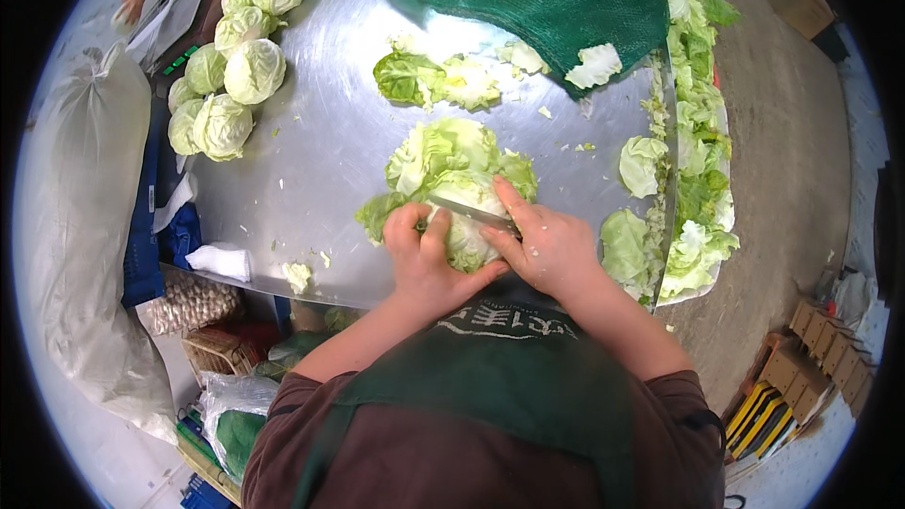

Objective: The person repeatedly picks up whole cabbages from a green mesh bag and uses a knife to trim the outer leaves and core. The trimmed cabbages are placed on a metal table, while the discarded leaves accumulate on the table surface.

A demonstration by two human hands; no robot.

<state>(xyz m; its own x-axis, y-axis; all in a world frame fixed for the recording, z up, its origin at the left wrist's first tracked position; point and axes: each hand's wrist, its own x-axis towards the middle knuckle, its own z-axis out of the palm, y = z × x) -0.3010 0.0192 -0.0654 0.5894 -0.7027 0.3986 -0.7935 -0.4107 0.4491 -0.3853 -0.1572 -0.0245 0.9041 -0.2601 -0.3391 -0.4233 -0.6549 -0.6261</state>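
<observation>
A leafy lettuce head [463, 191] lies on the metal table [325, 148] right before me, its outer leaves spread around it. My right hand [541, 240] holds a knife [474, 212], its blade lying across the near part of the head, index finger extended over the leaves. My left hand [435, 261] grips the near left side of the head, fingers close to the blade. Beyond the head lie loose lettuce leaves [435, 81]. How deep the blade sits cannot be told.
Trimmed round heads [254, 72] are stacked at the table's left. A green mesh sack [537, 0] covers the far side. Leaf trimmings [696, 155] fill a container along the right edge. A white cloth [219, 261] lies at the near left corner. Another person's hand [133, 6] shows far left.
</observation>
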